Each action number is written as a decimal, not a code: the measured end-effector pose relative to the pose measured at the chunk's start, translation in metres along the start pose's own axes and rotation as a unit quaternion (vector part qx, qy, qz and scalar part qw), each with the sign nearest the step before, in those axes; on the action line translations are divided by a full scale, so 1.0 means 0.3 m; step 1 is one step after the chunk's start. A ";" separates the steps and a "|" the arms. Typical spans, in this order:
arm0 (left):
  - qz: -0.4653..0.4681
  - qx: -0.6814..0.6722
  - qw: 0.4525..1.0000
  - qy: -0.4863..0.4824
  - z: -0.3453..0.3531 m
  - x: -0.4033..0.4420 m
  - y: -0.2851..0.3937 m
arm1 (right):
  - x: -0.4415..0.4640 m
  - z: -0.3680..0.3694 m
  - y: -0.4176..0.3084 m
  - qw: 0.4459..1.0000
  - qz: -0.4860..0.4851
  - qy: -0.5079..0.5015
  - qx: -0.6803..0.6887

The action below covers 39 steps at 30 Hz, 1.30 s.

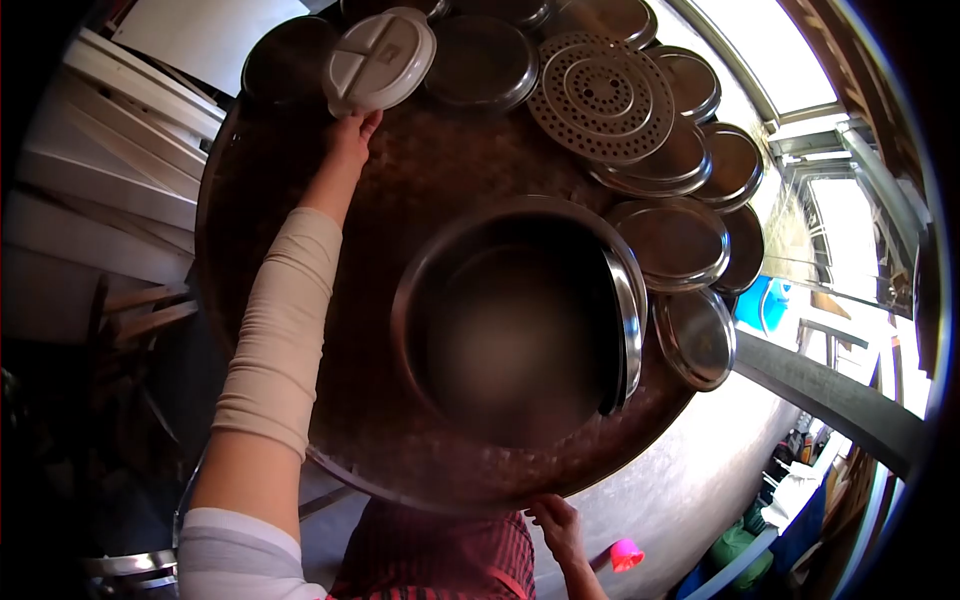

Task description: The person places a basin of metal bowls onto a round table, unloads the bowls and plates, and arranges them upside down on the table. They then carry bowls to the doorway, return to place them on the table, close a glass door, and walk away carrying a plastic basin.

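My left hand (pixel 354 136) reaches to the far left of a round dark table (pixel 380 210), its fingers closed on the near edge of a white divided dish (pixel 383 62). In front of me stands a large metal pot (pixel 405 330), dark and hazy inside, with a shiny curved metal piece (pixel 630 320) at its right side. My right hand (pixel 557 522) is at the table's near edge, fingers bent and apart, with nothing visible in them.
Several round metal plates (pixel 672 240) line the far and right rim. A perforated metal disc (pixel 602 95) lies on some of them. A pink cup-like item (pixel 627 555) is beside my right forearm. A grey beam (pixel 830 395) extends at the right.
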<state>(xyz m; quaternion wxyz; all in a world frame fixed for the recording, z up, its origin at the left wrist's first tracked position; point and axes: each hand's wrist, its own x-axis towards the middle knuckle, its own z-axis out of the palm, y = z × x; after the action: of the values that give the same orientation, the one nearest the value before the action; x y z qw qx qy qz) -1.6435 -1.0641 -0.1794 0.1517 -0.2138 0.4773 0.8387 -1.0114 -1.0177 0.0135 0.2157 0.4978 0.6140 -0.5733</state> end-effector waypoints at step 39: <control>0.265 0.485 0.716 -0.426 0.105 -1.422 -0.143 | 0.210 -0.242 -0.415 0.878 -0.396 0.268 -0.004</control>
<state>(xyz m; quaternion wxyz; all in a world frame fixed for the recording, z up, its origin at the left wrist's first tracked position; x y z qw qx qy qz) -1.2626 -1.0369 0.0182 0.1935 0.4039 0.7408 0.5006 -1.1220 -0.9091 0.0398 -0.2004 0.3464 0.7965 -0.4532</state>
